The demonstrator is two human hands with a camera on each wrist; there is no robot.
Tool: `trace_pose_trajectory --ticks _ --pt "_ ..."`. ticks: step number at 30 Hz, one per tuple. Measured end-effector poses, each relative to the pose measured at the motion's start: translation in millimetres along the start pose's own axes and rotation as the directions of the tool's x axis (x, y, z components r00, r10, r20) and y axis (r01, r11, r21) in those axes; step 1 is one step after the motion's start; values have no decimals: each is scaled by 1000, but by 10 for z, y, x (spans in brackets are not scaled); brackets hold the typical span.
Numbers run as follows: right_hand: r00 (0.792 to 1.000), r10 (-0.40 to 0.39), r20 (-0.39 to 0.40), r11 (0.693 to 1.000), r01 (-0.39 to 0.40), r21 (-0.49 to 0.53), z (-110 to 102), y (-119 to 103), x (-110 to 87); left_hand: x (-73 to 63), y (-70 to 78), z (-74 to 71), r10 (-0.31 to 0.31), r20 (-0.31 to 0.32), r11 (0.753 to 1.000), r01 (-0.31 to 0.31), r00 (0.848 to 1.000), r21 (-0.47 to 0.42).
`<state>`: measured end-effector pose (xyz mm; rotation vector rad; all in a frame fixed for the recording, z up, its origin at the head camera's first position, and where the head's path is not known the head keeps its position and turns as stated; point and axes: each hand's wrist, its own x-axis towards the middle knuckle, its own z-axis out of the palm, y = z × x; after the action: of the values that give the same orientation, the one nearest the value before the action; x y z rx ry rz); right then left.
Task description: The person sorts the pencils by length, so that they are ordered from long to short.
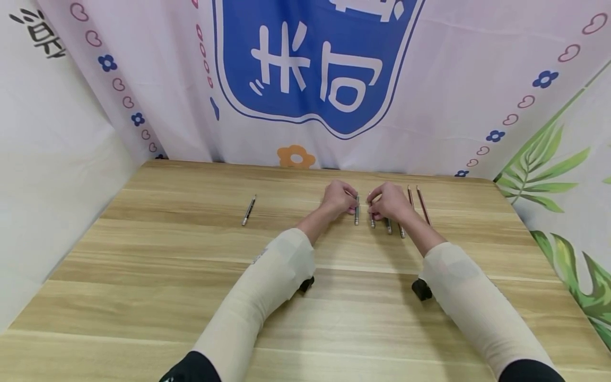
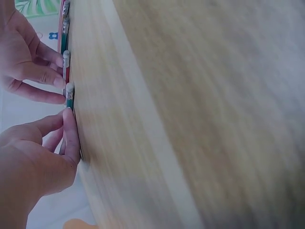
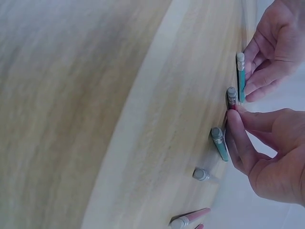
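At the far middle of the table, my left hand (image 1: 340, 197) pinches a green pencil (image 3: 241, 81) with a white eraser end pointing toward me. Just to its right, my right hand (image 1: 389, 201) holds a red pencil (image 3: 232, 99) between thumb and fingertips, its grey eraser end showing. The two pencils lie side by side with a small gap, roughly parallel. Another green pencil (image 3: 219, 143) lies beside the right hand, partly under it in the head view. Both hands' fingertips are low at the tabletop.
More pencils lie right of my right hand, including a reddish pencil (image 1: 423, 205) and one partly hidden by the wrist (image 1: 402, 231). A single dark pencil (image 1: 249, 210) lies apart on the left. A printed cloth (image 1: 191, 132) hangs along the table's (image 1: 167, 254) back edge.
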<state>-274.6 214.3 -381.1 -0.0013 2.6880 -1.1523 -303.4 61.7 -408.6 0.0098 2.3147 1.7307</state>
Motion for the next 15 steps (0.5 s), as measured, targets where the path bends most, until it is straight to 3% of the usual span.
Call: trace_pose_trajectory --ticks 9,15 --pt "999 -35 3 998 35 -49 1 8 7 -61 8 -20 19 2 1000 -19 1000 18" --pt "999 -42 9 997 43 -57 -16 -10 -14 -110 -4 -87 36 39 999 -36 999 18"
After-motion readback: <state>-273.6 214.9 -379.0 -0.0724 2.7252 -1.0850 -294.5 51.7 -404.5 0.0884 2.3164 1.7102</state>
